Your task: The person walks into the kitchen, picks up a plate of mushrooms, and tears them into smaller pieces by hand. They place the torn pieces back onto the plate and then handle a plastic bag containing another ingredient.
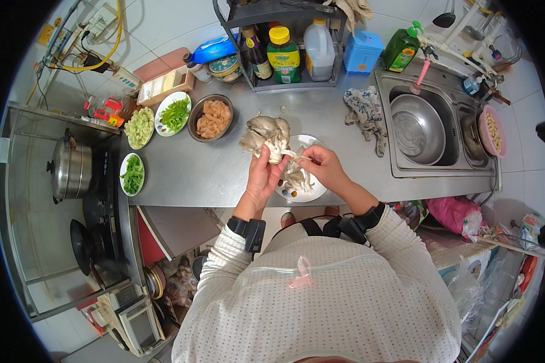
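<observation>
A cluster of oyster mushrooms (265,134) rests in my left hand (266,174), its pale stems towards me. With thumb and fingertips my right hand (323,165) pinches a thin mushroom strip (296,155) at the cluster's right side. Whether that strip is still joined to the cluster I cannot tell. Below both hands a white plate (315,193) with coloured dots on its rim carries torn mushroom pieces (298,181). My right hand partly covers the plate.
Left on the steel counter (177,174) are a bowl of raw meat pieces (214,119) and plates of chopped greens (175,114). A bottle rack (295,84) stands at the back. Rightward lie a patterned cloth (365,113) and a sink (386,165) holding a metal basin (418,129).
</observation>
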Tool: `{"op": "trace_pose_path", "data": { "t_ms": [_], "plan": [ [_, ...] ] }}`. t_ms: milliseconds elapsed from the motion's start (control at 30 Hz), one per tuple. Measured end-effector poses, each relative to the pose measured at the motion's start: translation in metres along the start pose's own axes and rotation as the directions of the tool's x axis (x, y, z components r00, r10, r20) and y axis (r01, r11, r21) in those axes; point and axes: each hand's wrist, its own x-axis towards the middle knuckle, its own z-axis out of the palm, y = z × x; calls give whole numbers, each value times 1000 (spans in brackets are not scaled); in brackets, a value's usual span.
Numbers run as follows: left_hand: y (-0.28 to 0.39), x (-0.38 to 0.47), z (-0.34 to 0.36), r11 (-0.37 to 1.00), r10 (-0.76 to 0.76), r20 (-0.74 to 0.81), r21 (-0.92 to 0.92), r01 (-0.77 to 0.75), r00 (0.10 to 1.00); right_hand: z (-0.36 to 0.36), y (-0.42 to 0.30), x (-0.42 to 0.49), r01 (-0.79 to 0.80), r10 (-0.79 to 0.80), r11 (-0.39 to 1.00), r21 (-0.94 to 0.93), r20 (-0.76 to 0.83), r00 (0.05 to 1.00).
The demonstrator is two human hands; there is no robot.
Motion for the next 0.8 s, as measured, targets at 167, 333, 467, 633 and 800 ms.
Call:
{"op": "trace_pose_path", "data": {
  "t_ms": [167,333,467,633,800],
  "plan": [
    [1,0,0,992,103,-76,-61,-107,992,-5,-3,-8,25,-25,999,27,-6,1000],
    [14,-7,0,992,11,12,-124,-9,1000,-14,-4,-6,-13,-23,868,-497,-67,998],
    [12,-12,0,995,-47,77,-80,54,996,-12,-2,6,-38,-23,907,-419,-138,990],
    [5,-14,2,996,-89,109,23,87,990,-1,-9,12,-117,120,991,60,-36,992],
    [2,-21,12,996,-12,98,92,3,995,19,-18,3,205,-234,966,-159,-195,952]
  ]
}}
